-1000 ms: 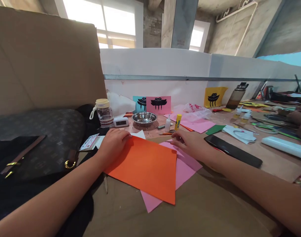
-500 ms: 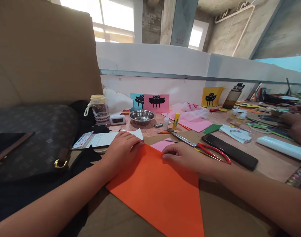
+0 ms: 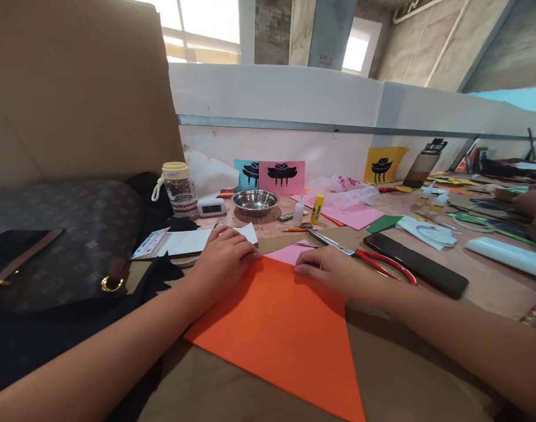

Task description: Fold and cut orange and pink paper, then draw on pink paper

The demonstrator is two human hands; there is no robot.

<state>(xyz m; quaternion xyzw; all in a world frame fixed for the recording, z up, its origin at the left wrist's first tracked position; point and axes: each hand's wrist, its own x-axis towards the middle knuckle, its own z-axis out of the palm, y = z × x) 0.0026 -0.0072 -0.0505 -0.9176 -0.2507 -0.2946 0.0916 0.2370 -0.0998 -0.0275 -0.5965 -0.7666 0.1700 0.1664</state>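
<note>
An orange sheet of paper lies over the brown cardboard in front of me, its near corner towards the lower right. My left hand is closed at its far left part, fingertips at the far edge. At the far right edge, my right hand pinches the sheet between thumb and curled fingers. A piece of pink paper shows just beyond the orange edge, between both hands. Red-handled scissors lie beyond my right wrist, beside a dark phone-like slab.
Behind the hands stand a metal bowl, a small white bottle, a glue stick and a clock. A brown bag fills the left. Cards with black hat-shaped cutouts lean at the wall. Another person's hand is far right.
The near edge of the orange sheet has shifted slightly up and left in view. Both hands keep their grip at the far edge. The camera has tilted a little.
</note>
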